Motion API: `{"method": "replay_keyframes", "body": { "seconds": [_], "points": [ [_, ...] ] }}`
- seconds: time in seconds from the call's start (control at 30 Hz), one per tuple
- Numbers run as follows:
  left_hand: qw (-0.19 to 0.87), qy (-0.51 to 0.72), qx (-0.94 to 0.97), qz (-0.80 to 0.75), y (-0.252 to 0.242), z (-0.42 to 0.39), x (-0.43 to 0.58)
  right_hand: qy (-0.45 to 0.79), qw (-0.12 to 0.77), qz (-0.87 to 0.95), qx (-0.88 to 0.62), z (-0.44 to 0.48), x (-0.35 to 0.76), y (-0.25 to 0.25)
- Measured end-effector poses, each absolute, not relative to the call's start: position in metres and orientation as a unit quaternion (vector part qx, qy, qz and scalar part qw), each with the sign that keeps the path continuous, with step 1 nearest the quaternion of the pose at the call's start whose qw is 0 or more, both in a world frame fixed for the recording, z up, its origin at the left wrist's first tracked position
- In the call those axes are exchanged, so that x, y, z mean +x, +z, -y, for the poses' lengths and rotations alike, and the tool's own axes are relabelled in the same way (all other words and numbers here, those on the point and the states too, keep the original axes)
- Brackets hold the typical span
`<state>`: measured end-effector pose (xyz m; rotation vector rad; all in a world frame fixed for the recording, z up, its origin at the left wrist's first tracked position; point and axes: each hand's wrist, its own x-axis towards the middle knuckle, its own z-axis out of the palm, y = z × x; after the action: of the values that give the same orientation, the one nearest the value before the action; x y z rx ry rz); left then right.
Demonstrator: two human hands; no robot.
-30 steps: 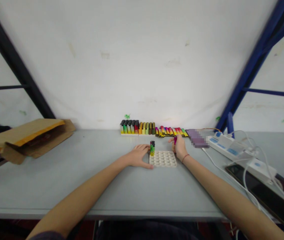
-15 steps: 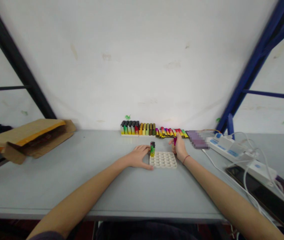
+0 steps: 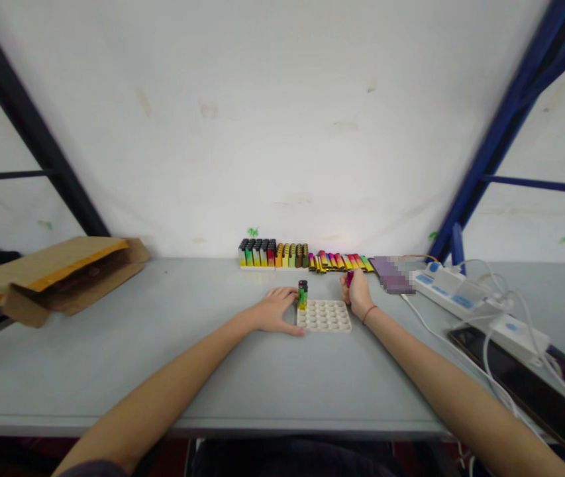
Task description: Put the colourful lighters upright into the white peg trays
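Note:
A white tray of round holes lies flat on the table before me. Upright in its back left corner stand green-yellow lighters with dark tops, one behind the other. My left hand rests open at the tray's left edge, fingers and thumb spread, with the thumb near its front corner. Closed around a magenta lighter is my right hand, just past the tray's back right corner. Part of this lighter is hidden by the fingers.
Against the wall stand black-topped lighters and yellow ones in white trays. Loose colourful lighters lie beside them. At right are a power strip, cables and a dark phone; at left, an open cardboard box.
My right hand has turned slightly and its fingers have drawn tighter around the magenta lighter, which shows less now. My left hand and the tray stay where they were.

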<state>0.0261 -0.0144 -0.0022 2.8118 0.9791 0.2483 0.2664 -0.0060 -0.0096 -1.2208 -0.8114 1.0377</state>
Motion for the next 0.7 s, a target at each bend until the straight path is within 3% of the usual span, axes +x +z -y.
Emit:
{"method": "replay_keyframes", "body": {
  "seconds": [0.6,0.7],
  "points": [
    [0.086,0.095,0.938,-0.321,-0.002,0.014,0.026,0.441,0.578,0.431,-0.535,-0.004,0.276,-0.023],
    [0.086,0.089,0.938,-0.324,-0.002,0.015,0.027,0.395,0.574,0.484,-0.529,-0.001,0.276,-0.021]
  ]
}}
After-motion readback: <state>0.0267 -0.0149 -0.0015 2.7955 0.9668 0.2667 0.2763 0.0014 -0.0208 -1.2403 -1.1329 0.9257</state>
